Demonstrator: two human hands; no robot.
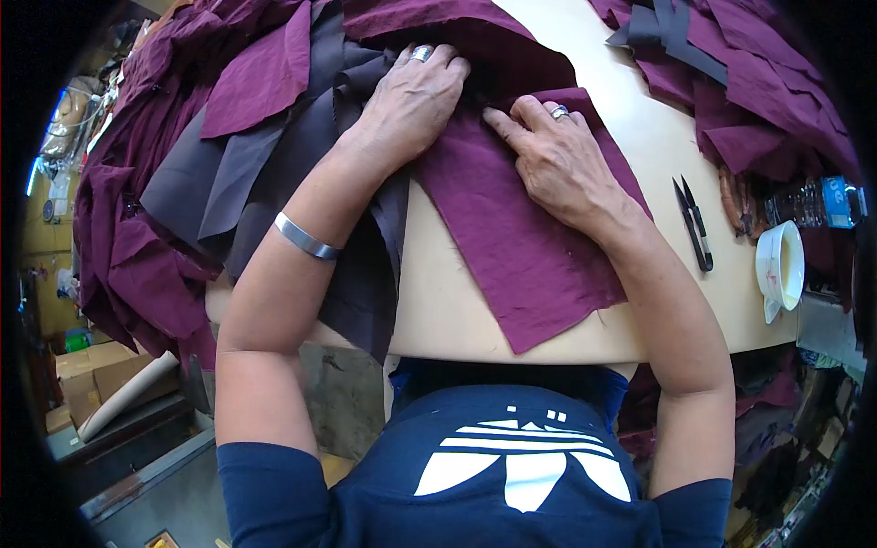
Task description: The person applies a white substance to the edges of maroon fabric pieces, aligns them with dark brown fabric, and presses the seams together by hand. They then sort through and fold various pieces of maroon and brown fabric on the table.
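Maroon cloth point(530, 247) lies on the pale table point(438, 310), with one cut piece reaching toward the front edge. My left hand point(411, 100), ringed and with a metal bracelet on the forearm, rests on dark grey cloth point(301, 173) beside the maroon piece; its fingers curl down and their tips are hidden. My right hand point(553, 155), also ringed, is on the upper part of the maroon piece, thumb and index finger apart, the other fingers bent. Between the hands, the cloth's upper edge is in dark shadow. Another maroon layer point(475, 32) lies beyond the hands.
Black thread snips point(694, 224) lie right of my right forearm. Farther right are a white cup point(779, 269) and a plastic bottle point(822, 203). Maroon cloth heaps point(137, 228) hang over the left side, and more cloth point(749, 82) is piled at the back right.
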